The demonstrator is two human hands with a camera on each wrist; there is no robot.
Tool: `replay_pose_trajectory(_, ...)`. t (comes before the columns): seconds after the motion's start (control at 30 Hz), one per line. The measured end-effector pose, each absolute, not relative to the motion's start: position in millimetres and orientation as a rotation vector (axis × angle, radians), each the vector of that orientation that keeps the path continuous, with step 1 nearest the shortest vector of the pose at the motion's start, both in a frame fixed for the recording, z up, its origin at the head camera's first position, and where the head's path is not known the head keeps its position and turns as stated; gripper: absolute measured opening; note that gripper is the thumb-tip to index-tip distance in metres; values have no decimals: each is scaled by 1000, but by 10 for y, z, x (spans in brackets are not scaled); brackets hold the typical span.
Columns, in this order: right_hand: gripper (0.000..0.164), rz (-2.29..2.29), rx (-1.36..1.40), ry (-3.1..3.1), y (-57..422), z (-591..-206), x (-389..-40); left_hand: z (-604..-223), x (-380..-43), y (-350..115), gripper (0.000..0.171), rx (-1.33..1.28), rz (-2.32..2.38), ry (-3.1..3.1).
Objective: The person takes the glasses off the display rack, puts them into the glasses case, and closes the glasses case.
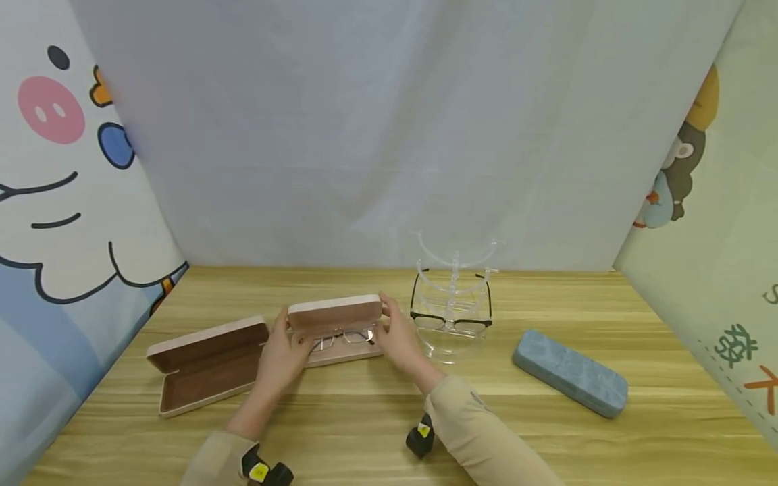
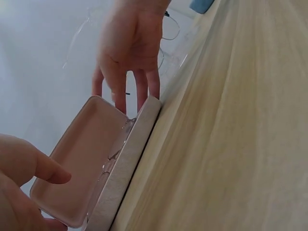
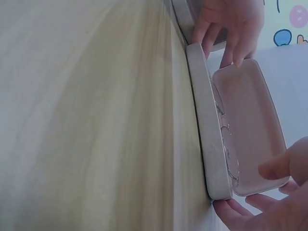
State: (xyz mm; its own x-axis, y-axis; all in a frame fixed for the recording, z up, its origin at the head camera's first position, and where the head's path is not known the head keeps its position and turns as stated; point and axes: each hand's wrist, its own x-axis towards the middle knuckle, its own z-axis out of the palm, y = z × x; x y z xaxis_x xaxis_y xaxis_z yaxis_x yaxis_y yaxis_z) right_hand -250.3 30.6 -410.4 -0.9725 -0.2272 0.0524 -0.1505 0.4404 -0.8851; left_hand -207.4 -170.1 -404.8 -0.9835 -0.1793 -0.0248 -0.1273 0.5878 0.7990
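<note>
A pale pink glasses case [image 1: 334, 316] lies open on the table, its lid raised toward the back. Inside its base sits a pair of thin-rimmed eyeglasses [image 1: 344, 335]. My left hand [image 1: 281, 354] holds the case's left end, the thumb over the lid's inner side. At the other end my right hand [image 1: 398, 337] grips the corner, with its thumb [image 3: 276, 167] inside the lid and fingers around the outside. In the left wrist view, the right hand's fingers [image 2: 141, 89] reach behind and along the case's end.
Left of the hands stands a second open case [image 1: 209, 364] with a brown lining. A clear display stand [image 1: 454, 270] rises behind the right hand, carrying black-framed glasses [image 1: 429, 316]. A closed blue case [image 1: 570, 373] lies on the right of the wooden table [image 1: 358, 418].
</note>
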Motion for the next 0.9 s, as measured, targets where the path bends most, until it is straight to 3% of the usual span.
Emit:
replay_pose_trajectory(0.4, 45, -1713, -241, 2543, 329, -4082, -2513, -4115, -2056, -1621, 78, 359, -1465, -2615)
replay_pose_trajectory(0.6, 44, -1694, -220, 2569, 319, -4079, -2513, -4133, -2053, -1581, 80, 407, -1514, -2549)
replay_pose_trajectory(0.9, 30, -1691, -235, 2635, 321, -4107, -2523, -4141, -2053, -1525, 58, 523, -1458, -2435)
